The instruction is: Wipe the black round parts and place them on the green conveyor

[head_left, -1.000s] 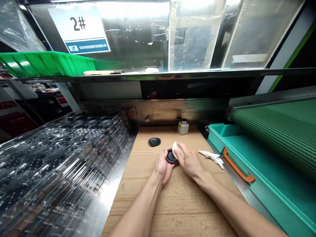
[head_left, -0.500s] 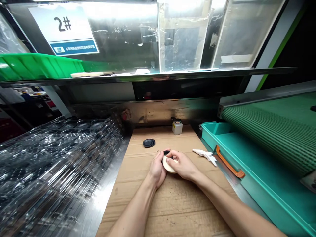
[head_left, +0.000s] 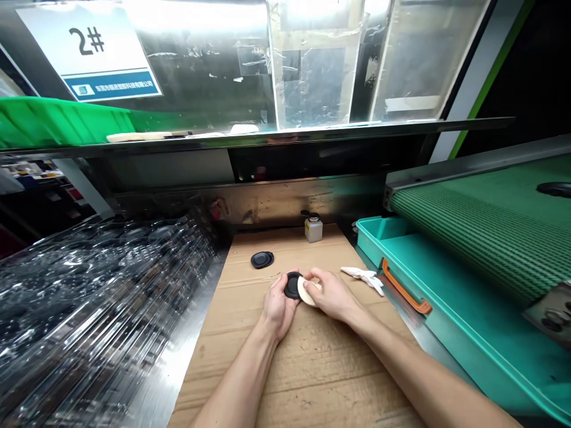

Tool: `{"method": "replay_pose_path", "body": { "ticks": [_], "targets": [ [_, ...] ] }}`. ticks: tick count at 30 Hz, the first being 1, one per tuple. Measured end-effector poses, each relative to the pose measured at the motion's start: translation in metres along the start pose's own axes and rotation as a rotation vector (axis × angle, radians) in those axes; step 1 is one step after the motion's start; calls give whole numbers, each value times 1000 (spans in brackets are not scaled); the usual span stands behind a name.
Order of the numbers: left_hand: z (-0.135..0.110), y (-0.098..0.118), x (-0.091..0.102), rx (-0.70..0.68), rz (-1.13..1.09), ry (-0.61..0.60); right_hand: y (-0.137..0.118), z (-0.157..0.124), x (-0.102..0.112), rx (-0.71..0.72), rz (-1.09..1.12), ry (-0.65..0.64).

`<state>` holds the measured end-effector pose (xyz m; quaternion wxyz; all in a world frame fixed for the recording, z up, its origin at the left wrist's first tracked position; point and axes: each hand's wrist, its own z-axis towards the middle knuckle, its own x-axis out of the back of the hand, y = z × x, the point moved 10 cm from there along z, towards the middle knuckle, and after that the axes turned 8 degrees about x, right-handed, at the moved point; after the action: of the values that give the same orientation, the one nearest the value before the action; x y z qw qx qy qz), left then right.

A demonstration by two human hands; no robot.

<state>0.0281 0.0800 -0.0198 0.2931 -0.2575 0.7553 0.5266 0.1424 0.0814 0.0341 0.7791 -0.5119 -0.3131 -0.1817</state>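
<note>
Over the middle of the cardboard sheet (head_left: 285, 368), my left hand (head_left: 277, 304) grips a round black plastic part (head_left: 292, 286) by its left side. My right hand (head_left: 331, 292) pinches a cream-coloured round pad (head_left: 307, 292) between thumb and fingers. The pad's left edge overlaps the right side of the black part. Farther back on the cardboard lies another black round part (head_left: 262, 260). A small bottle with a black top (head_left: 313, 228) stands near the back edge. To the right of my hands is a crumpled white cloth (head_left: 363, 278).
Stacked clear plastic trays (head_left: 102, 309) fill the left side. A teal bin (head_left: 473, 345) with an orange handle (head_left: 404, 288) sits at right, beneath a green conveyor belt (head_left: 482, 220) carrying a black part (head_left: 555, 189). Overhead, a metal shelf (head_left: 285, 138) holds a green crate (head_left: 62, 122).
The cream pad has slid right off most of the black part, whose face is now exposed. The whole view has shifted slightly, and a black part shows more fully on the belt.
</note>
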Motion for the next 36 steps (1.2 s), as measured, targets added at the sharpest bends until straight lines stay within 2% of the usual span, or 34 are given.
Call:
{"method": "replay_pose_path", "body": {
  "ticks": [4,9,12,14,16,18,21,23,25,29,33,36],
  "targets": [
    [0,3,0,-59,18,17,-4,0,-18,22,151,-69],
    [-1,2,-2,-46,-25,-7,9,2,-10,-88,64,48],
    [-2,1,-1,-43,-27,14,15,-3,-21,-123,126,-35],
    [-2,2,-2,-54,-9,17,8,-5,-26,-98,154,-61],
    [-2,0,-6,-34,0,-17,-2,-4,-18,-66,39,14],
    [-2,-2,-9,3,-13,-56,-15,-2,-9,-50,-188,86],
    [-2,-5,-10,61,-33,-85,-27,1,-8,-47,-470,52],
    [-1,-6,-9,78,-33,-84,-25,2,-6,-86,-560,43],
    [-1,-7,-7,82,-26,-68,-20,2,-3,-125,-592,49],
    [-1,-9,-9,108,-32,-85,-24,0,-10,-62,-589,2],
    [-2,-8,-11,91,0,-94,-20,-2,-4,-143,-613,29],
    [-3,-9,-14,105,2,-121,-22,-2,-3,-129,-633,32]
  ]
}}
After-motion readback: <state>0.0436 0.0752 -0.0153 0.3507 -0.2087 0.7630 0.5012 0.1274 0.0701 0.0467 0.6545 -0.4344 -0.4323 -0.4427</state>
